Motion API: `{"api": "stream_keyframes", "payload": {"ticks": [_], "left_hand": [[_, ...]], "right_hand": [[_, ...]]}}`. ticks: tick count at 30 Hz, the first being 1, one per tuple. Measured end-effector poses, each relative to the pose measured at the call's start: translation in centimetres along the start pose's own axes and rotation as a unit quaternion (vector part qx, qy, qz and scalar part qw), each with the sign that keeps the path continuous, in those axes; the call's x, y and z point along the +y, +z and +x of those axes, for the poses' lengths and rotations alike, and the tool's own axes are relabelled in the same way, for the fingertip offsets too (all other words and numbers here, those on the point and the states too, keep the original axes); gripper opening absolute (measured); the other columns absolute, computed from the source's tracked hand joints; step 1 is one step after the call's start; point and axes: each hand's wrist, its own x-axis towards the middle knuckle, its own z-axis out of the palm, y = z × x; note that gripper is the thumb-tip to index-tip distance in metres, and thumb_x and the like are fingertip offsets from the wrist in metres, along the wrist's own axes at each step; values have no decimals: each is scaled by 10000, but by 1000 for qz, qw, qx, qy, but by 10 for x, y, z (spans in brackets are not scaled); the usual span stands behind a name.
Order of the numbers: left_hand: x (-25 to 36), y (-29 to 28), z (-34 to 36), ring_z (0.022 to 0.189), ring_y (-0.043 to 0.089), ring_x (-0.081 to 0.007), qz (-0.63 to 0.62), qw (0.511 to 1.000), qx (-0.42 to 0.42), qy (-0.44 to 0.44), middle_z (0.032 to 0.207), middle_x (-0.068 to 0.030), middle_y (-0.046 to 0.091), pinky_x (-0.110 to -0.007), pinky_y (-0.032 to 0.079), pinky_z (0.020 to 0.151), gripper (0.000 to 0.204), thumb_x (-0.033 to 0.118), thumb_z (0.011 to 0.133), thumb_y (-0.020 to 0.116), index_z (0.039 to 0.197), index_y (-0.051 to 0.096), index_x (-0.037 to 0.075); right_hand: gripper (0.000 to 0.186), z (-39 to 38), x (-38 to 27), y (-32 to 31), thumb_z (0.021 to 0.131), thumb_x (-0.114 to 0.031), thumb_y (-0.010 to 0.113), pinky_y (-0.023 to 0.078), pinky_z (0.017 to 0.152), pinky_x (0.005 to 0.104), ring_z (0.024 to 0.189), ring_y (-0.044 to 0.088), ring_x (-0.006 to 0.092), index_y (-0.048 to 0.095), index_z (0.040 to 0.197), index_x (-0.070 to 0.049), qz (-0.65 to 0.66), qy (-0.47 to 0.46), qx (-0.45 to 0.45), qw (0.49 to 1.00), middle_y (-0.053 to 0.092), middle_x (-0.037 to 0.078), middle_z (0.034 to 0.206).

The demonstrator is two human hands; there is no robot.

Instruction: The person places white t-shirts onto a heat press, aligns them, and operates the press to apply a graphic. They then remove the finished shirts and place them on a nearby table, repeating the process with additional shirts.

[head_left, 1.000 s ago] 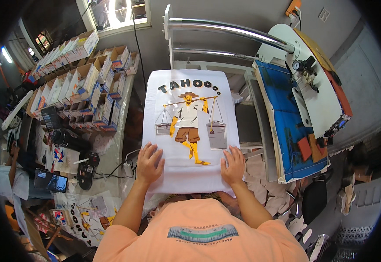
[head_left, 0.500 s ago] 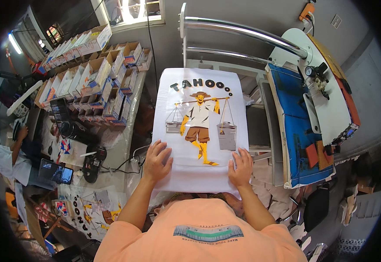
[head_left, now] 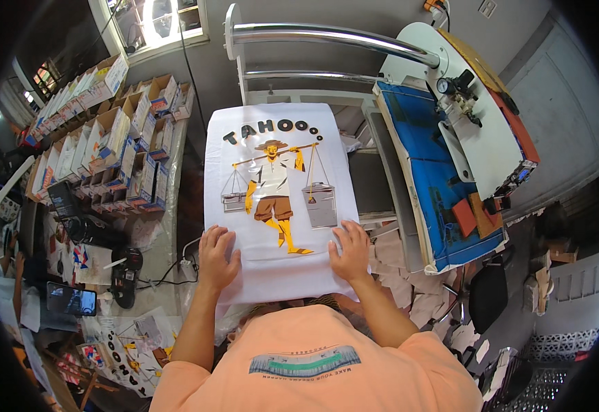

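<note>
A white cloth (head_left: 282, 275) lies stretched flat on a platen in front of me. It bears dark arched lettering and a yellow-skinned figure (head_left: 275, 206) in a hat, carrying two grey buckets on a pole. My left hand (head_left: 218, 255) rests on the cloth at its lower left edge, fingers apart and holding nothing. My right hand (head_left: 347, 250) lies likewise at the lower right edge, below the right-hand printed bucket, with fingers spread.
Right: white heat press (head_left: 474, 141), chrome arm (head_left: 333, 42), blue pad (head_left: 416, 172). Left: a bench with cardboard boxes (head_left: 128, 123), phone (head_left: 71, 299), black device (head_left: 126, 278), printed transfer sheets (head_left: 124, 343). A co-worker's arm (head_left: 18, 278) is at the far left. Black chair (head_left: 486, 295) at lower right.
The camera's view shifts a little right, then back left, so the scene slides within the picture. Both hands stay in about the same spots on the cloth.
</note>
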Motion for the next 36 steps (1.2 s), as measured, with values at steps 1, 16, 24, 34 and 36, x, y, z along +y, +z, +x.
{"api": "stream_keyframes", "payload": {"ticks": [1,16,24,34,36], "left_hand": [[6,-5,8,1152,522,-377,22,999,-22,-8,1129,-147,586,-503,372,1028,312,121,724,695,1027,664,56],[-230,54,74,1141,613,-286,-688,566,-60,-451,1267,-156,623,-460,465,1032,434,311,996,529,1287,544,-11],[-205,-30,69,930,659,-154,-508,791,-26,-341,1114,-80,671,-304,550,811,423,73,906,659,1303,544,-18],[-179,-52,71,839,652,-116,-521,789,-28,-325,1125,-58,677,-261,545,712,432,-70,812,615,1239,633,0],[-174,-56,72,832,648,-109,-518,793,-28,-321,1126,-58,674,-250,537,700,439,-72,807,608,1239,632,-4]], "right_hand": [[277,3,0,-3,809,-200,642,350,1018,488,1201,504,328,669,1057,-79,4,12,-9,1000,587,134,1218],[383,115,138,25,962,-259,580,537,912,413,997,666,260,587,1200,41,568,567,-179,569,671,158,1114],[332,105,155,19,924,-82,628,529,907,346,1009,640,225,558,1213,66,569,442,-13,693,651,141,1122],[301,102,152,8,959,-87,600,518,912,323,1004,641,211,573,1221,59,536,432,5,725,660,144,1126],[303,104,148,8,958,-92,606,519,903,319,997,640,204,574,1220,58,535,431,13,727,664,135,1115]]}}
